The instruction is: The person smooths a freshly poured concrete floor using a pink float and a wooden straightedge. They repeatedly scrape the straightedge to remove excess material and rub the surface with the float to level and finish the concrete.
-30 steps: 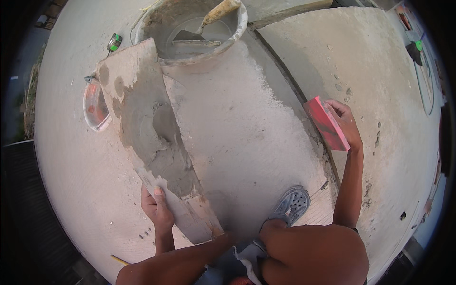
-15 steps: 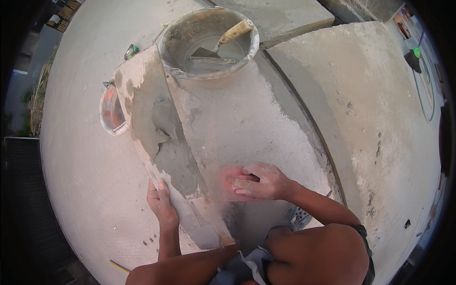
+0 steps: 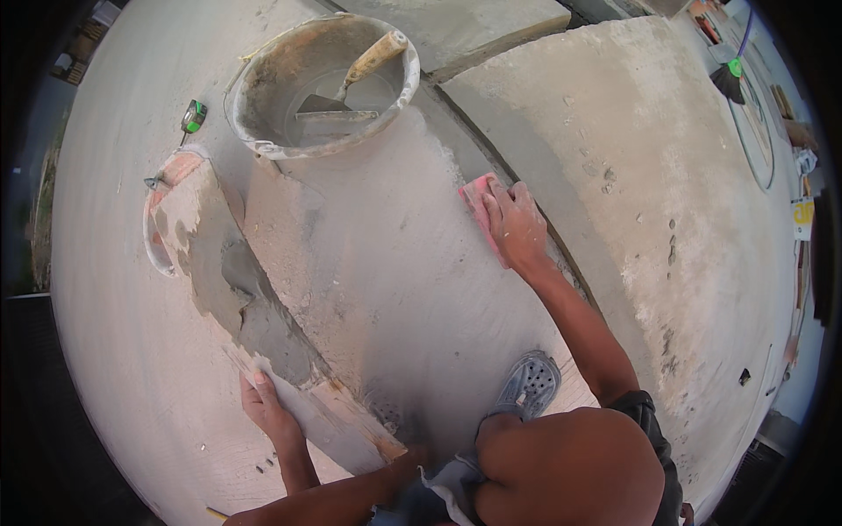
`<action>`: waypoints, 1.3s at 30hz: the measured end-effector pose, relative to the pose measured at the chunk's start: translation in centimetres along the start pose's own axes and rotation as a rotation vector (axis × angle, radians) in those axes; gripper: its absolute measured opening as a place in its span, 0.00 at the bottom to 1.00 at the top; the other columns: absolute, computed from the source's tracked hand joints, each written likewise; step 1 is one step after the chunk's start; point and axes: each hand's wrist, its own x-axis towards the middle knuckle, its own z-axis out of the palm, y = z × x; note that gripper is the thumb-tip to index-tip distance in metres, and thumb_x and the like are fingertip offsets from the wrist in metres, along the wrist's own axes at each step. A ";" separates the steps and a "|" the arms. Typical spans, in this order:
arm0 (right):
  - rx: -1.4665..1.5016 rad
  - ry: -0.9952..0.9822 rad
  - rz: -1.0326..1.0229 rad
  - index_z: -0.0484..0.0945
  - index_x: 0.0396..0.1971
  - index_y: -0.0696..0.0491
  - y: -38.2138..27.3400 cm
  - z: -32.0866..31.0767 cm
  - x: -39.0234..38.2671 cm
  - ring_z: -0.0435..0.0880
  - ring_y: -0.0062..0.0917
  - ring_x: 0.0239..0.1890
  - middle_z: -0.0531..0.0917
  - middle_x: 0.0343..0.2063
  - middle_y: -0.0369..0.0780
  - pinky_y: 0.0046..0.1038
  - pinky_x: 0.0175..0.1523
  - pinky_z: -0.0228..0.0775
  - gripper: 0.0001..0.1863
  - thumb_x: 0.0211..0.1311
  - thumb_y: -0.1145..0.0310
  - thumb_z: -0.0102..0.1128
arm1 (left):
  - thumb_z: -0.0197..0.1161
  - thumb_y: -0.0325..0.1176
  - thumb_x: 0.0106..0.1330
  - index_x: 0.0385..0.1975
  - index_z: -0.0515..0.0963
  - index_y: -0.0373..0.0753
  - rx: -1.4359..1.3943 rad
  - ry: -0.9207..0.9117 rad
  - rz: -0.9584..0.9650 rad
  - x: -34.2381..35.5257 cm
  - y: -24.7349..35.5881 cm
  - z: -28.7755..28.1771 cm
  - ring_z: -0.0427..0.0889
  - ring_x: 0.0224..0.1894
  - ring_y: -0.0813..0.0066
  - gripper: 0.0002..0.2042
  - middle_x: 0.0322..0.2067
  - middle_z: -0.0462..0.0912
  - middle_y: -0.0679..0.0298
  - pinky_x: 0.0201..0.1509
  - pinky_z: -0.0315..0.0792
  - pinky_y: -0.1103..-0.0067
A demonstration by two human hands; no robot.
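My left hand [image 3: 267, 408] grips the lower left edge of a long board [image 3: 355, 421], its thumb on the top face. Wet grey mortar [image 3: 263, 320] lies along the board's middle. My right hand [image 3: 517, 223] is closed on a flat pink pad [image 3: 481, 210], perhaps a sponge, against the grey cement strip beside the dark gap in the slab. Ahead stands a round bucket [image 3: 263, 96] with grey, watery contents. A trowel [image 3: 373, 60] with a wooden handle rests in it. The board's far end overlaps a smaller reddish-lined bucket [image 3: 158, 241].
A green and black tape measure [image 3: 194, 116] lies left of the large bucket. Concrete slabs [image 3: 605, 140] with a narrow gap run along the right. A broom [image 3: 729, 81] stands at the far right. My shoe [image 3: 531, 386] is planted near the right knee.
My right hand has carried the pink pad from beside the board forward and right to the cement strip. The view has shifted, and the board appears farther left, still in my left hand.
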 end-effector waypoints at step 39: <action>0.284 -0.161 -0.132 0.78 0.62 0.51 -0.1 2.3 5.6 0.81 0.49 0.44 0.80 0.42 0.52 0.45 0.50 0.74 0.22 0.77 0.54 0.52 | 0.52 0.39 0.82 0.64 0.69 0.27 0.070 -0.088 0.058 -0.1 1.3 2.1 0.77 0.56 0.74 0.22 0.56 0.79 0.57 0.62 0.69 0.76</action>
